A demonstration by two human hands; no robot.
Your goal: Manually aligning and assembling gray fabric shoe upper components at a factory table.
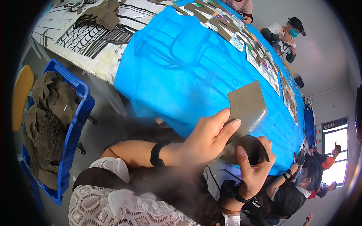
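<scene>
My left hand [211, 135] pinches a flat olive-brown piece of sheet material [247, 100], thumb on top, over the near edge of the blue-covered table. A shiny strip crosses the piece near its lower right edge. Just below, my right hand [253, 169] is closed around a curled dark brown part [249, 146], its thumb and fingers gripping the edge. Whether the curled part and the flat piece are joined is hidden behind my fingers.
A blue cloth [169, 75] covers the long table. Rows of brown cut pieces on printed sheets [260, 64] lie along its far side. A stack of brown pieces [100, 15] sits at the far left. Left of me, a blue crate [81, 101] holds many pieces. Several people work around the table.
</scene>
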